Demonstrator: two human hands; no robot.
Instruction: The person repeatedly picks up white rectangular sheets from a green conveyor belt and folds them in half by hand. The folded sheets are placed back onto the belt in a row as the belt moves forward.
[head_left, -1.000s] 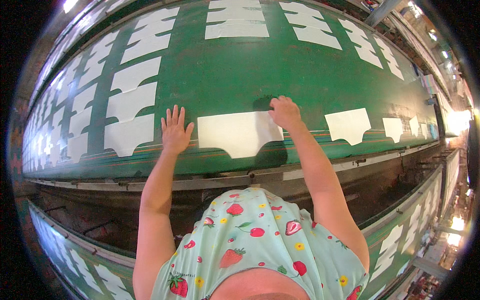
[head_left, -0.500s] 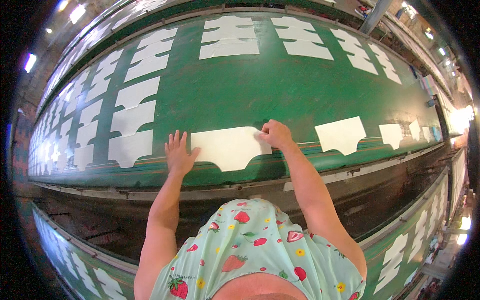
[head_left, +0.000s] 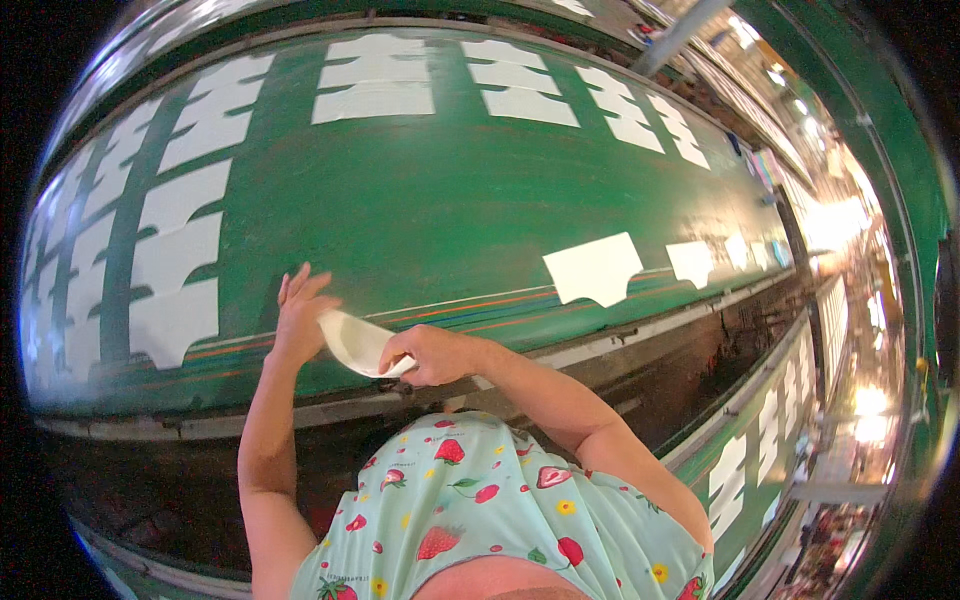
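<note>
A white cut fabric piece (head_left: 352,343) curls up in front of me near the table's front edge, bent into a trough shape. Closed fingers of my right hand (head_left: 437,356) pinch its right end. At the other end is my left hand (head_left: 298,318), fingers stretched and slightly apart, its palm side close to the fabric. Whether that palm touches the cloth I cannot tell. Beneath both hands lies the green table (head_left: 400,210).
Rows of white cut pieces lie flat at the left (head_left: 176,310) and along the far side (head_left: 375,75). Single pieces (head_left: 594,268) continue rightward along the front edge. A metal rail (head_left: 560,350) borders the table, and another green table with white pieces (head_left: 728,465) stands at lower right.
The white piece, flat on the table before, is now lifted and curled. My right hand has brought its end leftward and toward me. The view has shifted to the right.
</note>
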